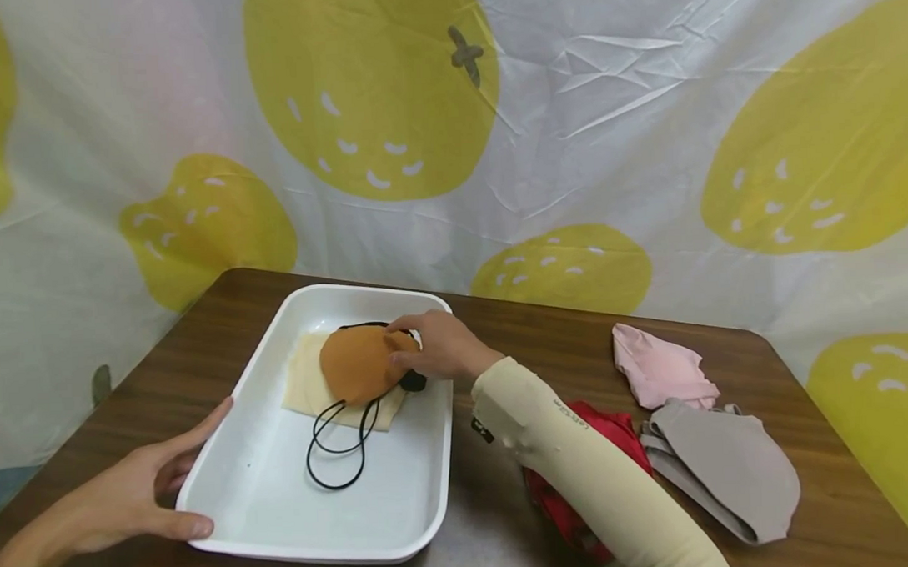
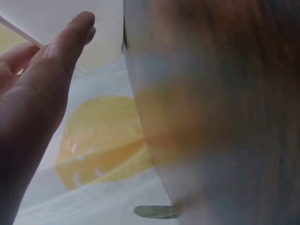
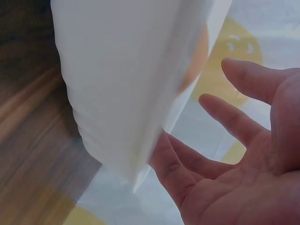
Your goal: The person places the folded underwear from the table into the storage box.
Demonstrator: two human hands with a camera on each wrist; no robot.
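Observation:
A white tray (image 1: 342, 508) stands on the table. My left hand (image 1: 123, 495) grips it at the near left corner, thumb over the rim and another finger along the left side. In the tray, a brown-orange rounded cloth piece with black cords (image 1: 355, 366) lies on a folded cream cloth (image 1: 308, 397). My right hand (image 1: 444, 346) is over the right side of the brown piece, fingertips touching it. In the right wrist view, the right hand's fingers (image 3: 229, 117) are spread, and the tray wall hides most of the brown piece.
On the table (image 1: 530, 314), right of the tray, lie a pink cloth garment (image 1: 663, 364), a folded grey garment (image 1: 738, 465) and a red garment (image 1: 613, 432), partly covered by my right sleeve (image 1: 573, 454). A fruit-printed curtain (image 1: 569, 146) hangs behind the table.

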